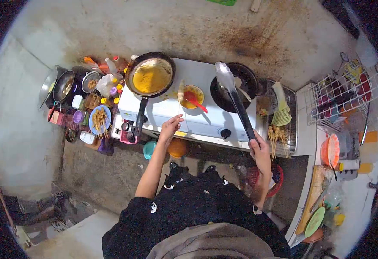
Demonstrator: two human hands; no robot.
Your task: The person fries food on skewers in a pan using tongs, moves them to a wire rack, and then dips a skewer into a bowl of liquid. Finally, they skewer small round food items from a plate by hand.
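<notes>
My left hand (171,126) pinches the thin stick of a skewer (181,91), whose pale food end points up beside a small bowl (203,94). Yellow liquid and a red utensil (196,103), perhaps a spoon or brush, are in that bowl. In my right hand (261,149) is a pair of tongs (240,109), gripped near the end of its black handle. The silvery head of the tongs reaches over the dark wok (250,77) on the right side of the stove. What the wok contains is partly hidden by the tongs.
A frying pan (168,69) with yellowish oil stands at the stove's left, its handle sticking out in front. Skewers lie on a blue plate (108,116) at left and in a bunch (277,133) at right. A white wire rack (340,95) stands on the right-hand counter.
</notes>
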